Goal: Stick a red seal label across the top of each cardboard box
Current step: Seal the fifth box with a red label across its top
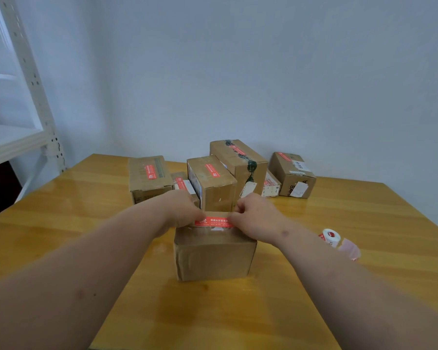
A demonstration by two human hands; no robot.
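**Seal label held across the nearest box**

Item 1: cardboard box (pixel 214 256), plain brown, standing on the wooden table (pixel 339 286) directly under and between both hands. Its near face is bare.

Item 2: red seal label (pixel 214 221), a strip with white print, stretched level between the hands over the top of that box. Whether it already touches the cardboard cannot be told.

Item 3: left hand (pixel 185 210), fingers pinched closed on the label's left end.

Item 4: right hand (pixel 254 215), fingers pinched closed on the label's right end.

Item 5: labelled boxes, a group beyond the hands, each bearing a red strip on top: a wide box (pixel 148 176) beyond the left hand, a tall box (pixel 213 184) just past the fingertips, a large box (pixel 240 162) with dark tape behind it, and a far box (pixel 292 174) well beyond the right hand.

Item 6: label roll (pixel 329 236), white with red labels, lying on the table to the right of the right forearm, with a loose strip of backing trailing from it.
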